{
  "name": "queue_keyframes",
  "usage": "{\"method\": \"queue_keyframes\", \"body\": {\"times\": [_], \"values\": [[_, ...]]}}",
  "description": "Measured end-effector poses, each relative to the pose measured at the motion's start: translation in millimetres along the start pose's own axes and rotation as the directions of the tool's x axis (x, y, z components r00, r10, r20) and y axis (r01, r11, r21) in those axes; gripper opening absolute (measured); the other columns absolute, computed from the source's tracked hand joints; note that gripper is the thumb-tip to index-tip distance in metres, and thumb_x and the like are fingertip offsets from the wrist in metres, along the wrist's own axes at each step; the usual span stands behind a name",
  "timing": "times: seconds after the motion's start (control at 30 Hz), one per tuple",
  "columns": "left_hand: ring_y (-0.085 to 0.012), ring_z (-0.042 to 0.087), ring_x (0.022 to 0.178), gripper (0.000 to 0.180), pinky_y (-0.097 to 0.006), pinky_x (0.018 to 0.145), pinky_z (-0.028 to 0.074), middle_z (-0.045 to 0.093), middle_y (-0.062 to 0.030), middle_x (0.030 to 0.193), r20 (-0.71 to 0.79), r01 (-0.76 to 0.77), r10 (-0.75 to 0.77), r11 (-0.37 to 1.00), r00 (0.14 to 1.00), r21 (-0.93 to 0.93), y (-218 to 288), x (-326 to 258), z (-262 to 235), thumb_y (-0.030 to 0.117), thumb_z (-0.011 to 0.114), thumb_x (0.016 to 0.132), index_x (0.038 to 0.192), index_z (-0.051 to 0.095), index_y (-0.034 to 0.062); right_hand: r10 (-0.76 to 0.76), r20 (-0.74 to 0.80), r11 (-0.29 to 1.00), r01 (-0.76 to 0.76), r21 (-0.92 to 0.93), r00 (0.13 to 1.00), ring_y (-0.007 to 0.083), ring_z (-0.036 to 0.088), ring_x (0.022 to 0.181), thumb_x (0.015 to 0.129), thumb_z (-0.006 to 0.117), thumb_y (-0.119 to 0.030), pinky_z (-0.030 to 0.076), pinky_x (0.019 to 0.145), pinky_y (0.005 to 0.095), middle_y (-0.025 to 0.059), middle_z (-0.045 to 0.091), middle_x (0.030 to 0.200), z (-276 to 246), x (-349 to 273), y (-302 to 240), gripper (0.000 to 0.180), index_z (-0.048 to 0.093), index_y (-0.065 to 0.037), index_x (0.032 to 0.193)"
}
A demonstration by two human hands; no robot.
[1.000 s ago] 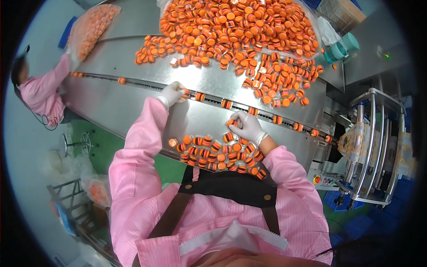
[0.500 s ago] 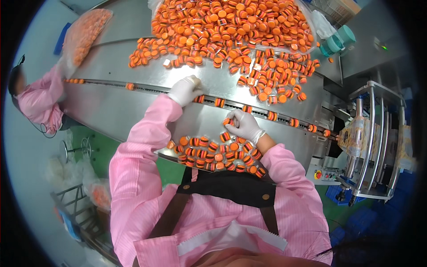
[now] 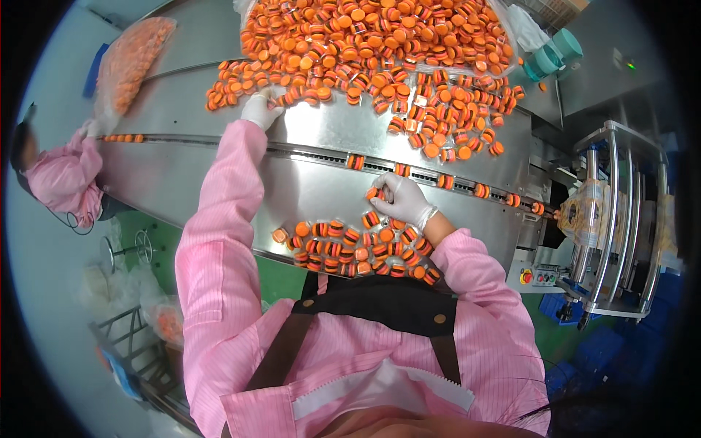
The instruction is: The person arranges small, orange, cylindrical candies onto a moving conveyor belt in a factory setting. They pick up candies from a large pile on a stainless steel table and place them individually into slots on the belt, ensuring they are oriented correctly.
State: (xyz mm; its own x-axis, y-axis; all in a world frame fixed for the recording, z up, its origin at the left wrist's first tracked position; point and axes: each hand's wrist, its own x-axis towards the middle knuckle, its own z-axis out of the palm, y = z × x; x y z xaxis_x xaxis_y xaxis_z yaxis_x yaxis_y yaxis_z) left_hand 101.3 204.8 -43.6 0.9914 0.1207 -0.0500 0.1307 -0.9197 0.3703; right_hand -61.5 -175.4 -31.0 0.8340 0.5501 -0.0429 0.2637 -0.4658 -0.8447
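My left hand point(image 3: 261, 109), in a white glove, is at the left edge of the big heap of small, burger-shaped orange pieces point(image 3: 380, 44). Its fingers are bent close around the pieces there; what they hold is largely hidden. Nearer to me, my gloved right hand point(image 3: 405, 201) pinches one burger-shaped orange piece point(image 3: 374, 194) between thumb and fingers, just short of the conveyor track point(image 3: 314, 156). Spaced along that track are several such pieces, one of them point(image 3: 355, 162) just beyond this hand. Below lies a smaller group of pieces point(image 3: 332, 248) at the table's near edge.
Rightward, the track runs into a machine with metal posts point(image 3: 612, 219) and printed film point(image 3: 584, 208). Teal cups point(image 3: 553, 57) stand at the back right. On the far left, a person in pink point(image 3: 66, 168) works by a clear bag of orange pieces point(image 3: 135, 62).
My left hand has gone from the track up and left to the heap's edge. The track piece beside it has shifted right. My right hand stays nearly in place, still pinching its piece.
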Motion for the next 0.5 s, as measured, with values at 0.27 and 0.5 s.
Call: {"method": "queue_keyframes", "body": {"times": [0.27,0.5], "values": [[-0.027,0.06,0.072,0.038,-0.037,0.07,0.048,0.058,-0.012,0.073,-0.064,0.006,-0.026,0.958,0.998,-0.288,39.9,-62.9,-22.2,0.024,0.077,0.072,0.087,0.05,0.0025,-0.046,-0.086,0.998,0.043,-0.035,0.995,0.0281,0.06,0.075,0.08,0.067,-0.023,0.048,0.067,0.0377,0.0117,0.06,0.081,-0.8,16.1,-19.3,0.024,0.056,-0.006,0.093],[-0.0381,0.06,0.076,0.05,-0.045,0.069,0.048,0.06,-0.0221,0.08,0.155,-0.168,0.175,0.984,0.972,-0.061,110.3,-125.7,0.2,0.035,0.077,0.073,0.095,0.047,0.0009,0.178,-0.146,0.906,-0.22,-0.362,0.973,0.0331,0.061,0.083,0.082,0.062,-0.026,0.049,0.074,0.0411,0.0168,0.061,0.089,-17.5,47.0,-16.5,0.022,0.061,-0.004,0.088]]}}
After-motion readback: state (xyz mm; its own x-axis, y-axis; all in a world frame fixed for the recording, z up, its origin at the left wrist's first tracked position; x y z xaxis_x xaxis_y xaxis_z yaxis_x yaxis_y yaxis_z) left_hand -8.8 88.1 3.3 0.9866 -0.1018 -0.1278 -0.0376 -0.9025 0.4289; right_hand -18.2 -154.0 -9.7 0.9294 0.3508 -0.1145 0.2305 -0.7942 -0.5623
